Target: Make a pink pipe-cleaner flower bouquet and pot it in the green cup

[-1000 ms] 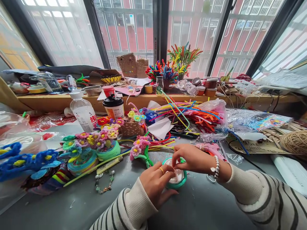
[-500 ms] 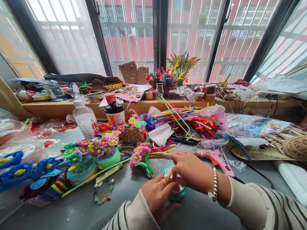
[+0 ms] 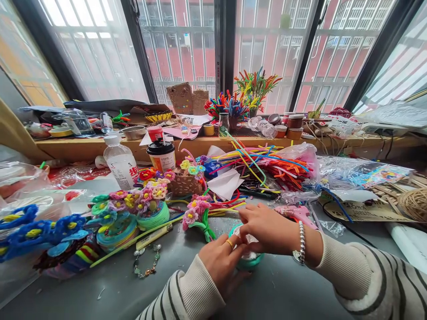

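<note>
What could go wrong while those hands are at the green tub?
The tub might tip if the left hand or right hand pushes too hard. The right hand could bump the glue gun lying just beyond it. The left hand could knock the pink flowers close by.

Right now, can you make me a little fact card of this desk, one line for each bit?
Left hand: at the green tub's near left side
Right hand: over the tub's white filling; anything pinched is hidden
Left of tub: pink flower bunch, bead bracelet
Right of tub: pink glue gun
Behind: pipe-cleaner heap, black-lidded cup
</note>
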Demonstrator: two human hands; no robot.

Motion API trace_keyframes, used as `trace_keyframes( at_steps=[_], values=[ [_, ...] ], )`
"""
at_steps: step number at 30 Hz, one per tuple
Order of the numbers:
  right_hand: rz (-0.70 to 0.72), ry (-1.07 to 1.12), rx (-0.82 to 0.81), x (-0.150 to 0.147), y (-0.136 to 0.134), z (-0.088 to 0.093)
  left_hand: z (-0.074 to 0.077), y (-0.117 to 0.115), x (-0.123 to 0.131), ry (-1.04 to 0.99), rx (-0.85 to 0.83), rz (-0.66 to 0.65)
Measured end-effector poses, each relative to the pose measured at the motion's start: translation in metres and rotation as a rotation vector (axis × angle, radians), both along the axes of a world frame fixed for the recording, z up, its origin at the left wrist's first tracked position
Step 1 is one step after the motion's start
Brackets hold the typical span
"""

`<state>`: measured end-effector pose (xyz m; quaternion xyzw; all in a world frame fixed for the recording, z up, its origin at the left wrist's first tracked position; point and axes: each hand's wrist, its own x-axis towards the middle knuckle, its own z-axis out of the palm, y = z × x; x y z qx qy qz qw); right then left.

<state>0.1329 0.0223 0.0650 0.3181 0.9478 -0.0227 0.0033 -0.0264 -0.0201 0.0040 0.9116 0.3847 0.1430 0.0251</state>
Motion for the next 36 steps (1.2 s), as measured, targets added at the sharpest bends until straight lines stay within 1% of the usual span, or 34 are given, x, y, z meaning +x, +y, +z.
trace_keyframes(
  at_steps=[2,5,8,11,13,15,18,21,25,31,36],
  values=[
    [0.032,0.023,-0.021,0.006,0.002,0.001,0.002,0.002,0.001,0.026,-0.007,0.005],
    [0.087,0.078,-0.099,0.018,0.002,0.001,0.009,0.006,-0.002,0.050,-0.003,0.024],
    [0.102,0.130,-0.163,0.026,-0.001,-0.001,0.014,0.008,-0.006,0.029,0.005,0.036],
    [0.036,0.206,-0.146,0.029,-0.005,-0.009,0.010,0.007,-0.006,-0.042,0.023,0.053],
    [-0.020,0.258,-0.135,0.029,-0.008,-0.017,0.006,0.006,-0.003,-0.078,0.056,0.094],
    [-0.047,0.300,-0.153,0.028,-0.010,-0.024,0.002,0.005,0.001,-0.104,0.085,0.126],
    [-0.057,0.360,-0.195,0.027,-0.013,-0.034,0.001,0.004,0.004,-0.140,0.081,0.110],
    [-0.074,0.392,-0.200,0.026,-0.015,-0.039,0.003,0.003,0.004,-0.159,0.064,0.080],
    [-0.077,0.371,-0.178,0.026,-0.017,-0.037,0.005,0.003,-0.001,-0.173,0.047,0.053],
    [0.038,0.271,-0.147,0.023,-0.012,-0.024,0.007,0.004,-0.015,-0.268,0.072,0.092],
    [0.110,0.209,-0.090,0.013,-0.005,-0.022,0.000,0.008,-0.017,-0.276,0.085,0.045]
  ],
)
